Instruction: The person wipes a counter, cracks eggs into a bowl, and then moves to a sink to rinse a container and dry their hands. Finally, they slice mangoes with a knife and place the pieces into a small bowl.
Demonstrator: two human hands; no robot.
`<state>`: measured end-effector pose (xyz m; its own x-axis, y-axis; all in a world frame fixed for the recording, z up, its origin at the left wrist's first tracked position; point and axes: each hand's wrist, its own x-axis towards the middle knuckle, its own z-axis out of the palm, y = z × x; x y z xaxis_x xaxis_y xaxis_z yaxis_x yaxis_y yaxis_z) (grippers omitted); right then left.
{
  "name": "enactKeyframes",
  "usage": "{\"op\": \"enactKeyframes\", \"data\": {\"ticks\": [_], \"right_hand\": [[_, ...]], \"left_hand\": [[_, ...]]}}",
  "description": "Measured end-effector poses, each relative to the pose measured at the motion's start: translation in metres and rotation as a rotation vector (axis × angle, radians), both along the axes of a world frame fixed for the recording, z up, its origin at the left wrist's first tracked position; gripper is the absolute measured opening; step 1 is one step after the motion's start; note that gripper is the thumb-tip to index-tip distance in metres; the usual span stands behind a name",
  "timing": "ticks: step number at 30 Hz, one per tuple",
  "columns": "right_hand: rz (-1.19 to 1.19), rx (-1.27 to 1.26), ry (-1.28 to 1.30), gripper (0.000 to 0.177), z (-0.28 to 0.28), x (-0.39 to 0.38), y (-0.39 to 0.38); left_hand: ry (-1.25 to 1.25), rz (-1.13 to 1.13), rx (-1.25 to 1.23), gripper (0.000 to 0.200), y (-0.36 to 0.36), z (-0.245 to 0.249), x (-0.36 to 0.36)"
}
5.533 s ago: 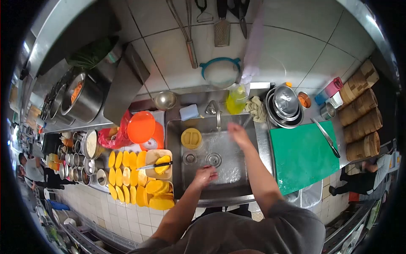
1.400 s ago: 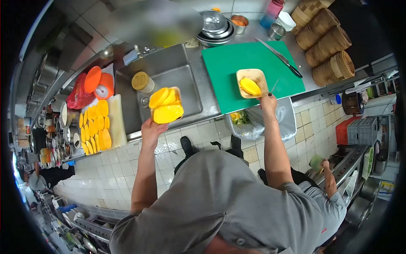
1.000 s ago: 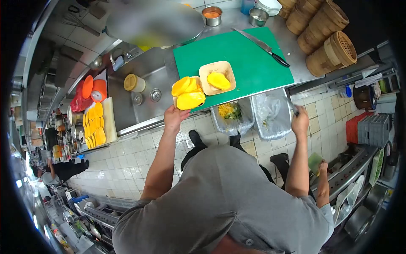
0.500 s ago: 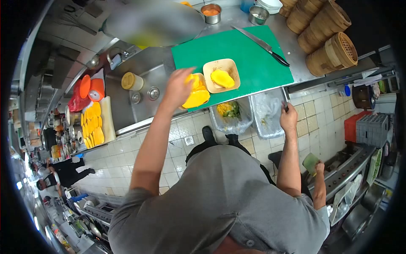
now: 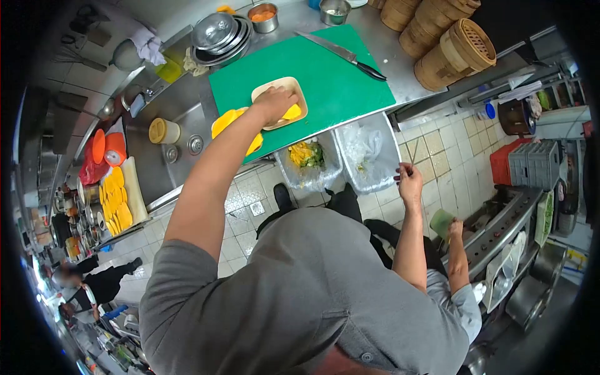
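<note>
My left hand (image 5: pixel 275 105) reaches down into a pale shallow tray (image 5: pixel 299 86) on the green cutting board (image 5: pixel 340 78). Its fingers are bent over a peeled mango (image 5: pixel 292 112), which is partly covered by the hand. Beside it, at the board's near left edge, a second container holds yellow mango pieces (image 5: pixel 226 120), partly hidden by my forearm. Away from the board, to the right, my right hand (image 5: pixel 409 183) is closed on a small, thin-bladed knife (image 5: pixel 414 153) pointing up. A large knife (image 5: pixel 331 45) with a black handle lies at the board's far side.
Two lined bins stand below the counter edge, one with yellow and green scraps (image 5: pixel 306 154), one with clear plastic (image 5: pixel 367 150). Metal bowls (image 5: pixel 219 34), bamboo steamers (image 5: pixel 453 56) and a sink (image 5: pixel 187 119) surround the board. A co-worker's hand (image 5: pixel 455 227) is at right.
My left hand has moved from the container of mango pieces into the tray. My right hand has turned, and the thin blade now shows. The whole view has shifted.
</note>
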<state>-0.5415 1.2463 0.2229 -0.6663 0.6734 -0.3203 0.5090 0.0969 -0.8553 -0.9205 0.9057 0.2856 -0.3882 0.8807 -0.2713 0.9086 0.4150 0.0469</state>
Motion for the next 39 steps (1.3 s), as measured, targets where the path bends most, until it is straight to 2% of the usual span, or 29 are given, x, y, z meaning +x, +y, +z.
{"op": "enactKeyframes", "data": {"ticks": [1,3,4,5,6,8,9,11,12,14,15,18,19,20,22,23,25,28,29,31,32,33,34,35,39], "right_hand": [[0.029,0.012,0.01,0.019,-0.021,0.002,0.016],[0.086,0.025,0.017,0.018,-0.06,0.009,0.047],[0.137,0.14,0.002,0.018,-0.073,0.008,0.071],[0.196,0.256,-0.012,0.018,-0.085,0.006,0.099],[0.244,0.357,-0.039,0.018,-0.097,0.016,0.116],[0.188,0.285,-0.03,0.022,-0.096,0.016,0.164],[0.127,0.235,0.024,0.024,-0.085,0.008,0.182],[0.099,0.386,-0.03,0.028,-0.048,-0.012,0.205],[0.086,0.461,-0.062,0.03,-0.026,-0.021,0.209],[0.104,0.349,0.041,0.033,0.003,-0.044,0.205],[0.11,0.297,0.097,0.035,0.017,-0.055,0.196],[0.284,0.076,0.228,0.039,0.057,-0.082,0.144],[0.37,0.061,0.297,0.04,0.072,-0.088,0.118],[0.454,0.046,0.359,0.04,0.087,-0.091,0.091],[0.671,0.023,0.255,0.037,0.121,-0.095,0.044],[0.713,0.041,0.301,0.035,0.137,-0.096,0.017],[0.798,0.08,0.405,0.032,0.164,-0.101,-0.031],[0.866,0.089,0.388,0.032,0.185,-0.11,-0.071],[0.918,0.211,0.435,0.03,0.188,-0.115,-0.079],[0.818,0.253,0.384,0.03,0.198,-0.122,-0.096],[0.772,0.272,0.36,0.031,0.204,-0.129,-0.103],[0.745,0.278,0.197,0.037,0.21,-0.144,-0.106],[0.713,0.262,0.217,0.039,0.193,-0.169,-0.104],[0.679,0.241,0.237,0.041,0.16,-0.199,-0.102],[0.662,0.37,0.253,0.037,0.029,-0.306,-0.123]], "left_hand": [[-0.001,0.001,0.084,0.033,0.001,-0.002,0.0],[-0.019,0.042,0.06,0.032,0.011,0.005,-0.001],[-0.028,0.07,0.049,0.032,0.019,0.01,-0.001],[-0.048,0.185,-0.062,0.048,0.032,0.03,0.007],[-0.052,0.281,0.003,0.048,0.034,0.035,0.013],[-0.036,0.456,0.157,0.047,0.043,0.047,0.012],[-0.069,0.638,0.32,0.046,0.051,0.058,0.018],[-0.119,0.991,0.653,0.044,0.054,0.079,0.033],[-0.325,1.083,0.88,0.043,0.052,0.078,0.04],[-0.765,1.219,1.355,0.043,0.049,0.068,0.053],[-0.98,1.21,1.576,0.047,0.058,0.073,0.07],[-1.393,1.144,1.614,0.052,0.051,0.078,0.104],[-1.496,1.206,1.621,0.054,0.055,0.084,0.114],[-1.609,1.301,1.634,0.053,0.056,0.083,0.119],[-1.802,1.418,1.533,0.041,0.05,0.074,0.123],[-1.879,1.413,1.474,0.034,0.045,0.065,0.123],[-1.821,1.468,1.434,0.038,0.045,0.06,0.128],[-1.781,1.497,1.442,0.042,0.039,0.06,0.132],[-1.749,1.506,1.476,0.042,0.039,0.066,0.133],[-1.722,1.54,1.488,0.04,0.032,0.072,0.132],[-1.762,1.471,1.538,0.039,0.024,0.071,0.13],[-1.797,1.401,1.588,0.037,0.013,0.072,0.127],[-1.829,1.334,1.636,0.035,0.003,0.072,0.125],[-1.759,1.366,1.704,0.03,-0.003,0.091,0.132],[-1.742,1.367,1.82,0.028,-0.03,0.089,0.144]]}}
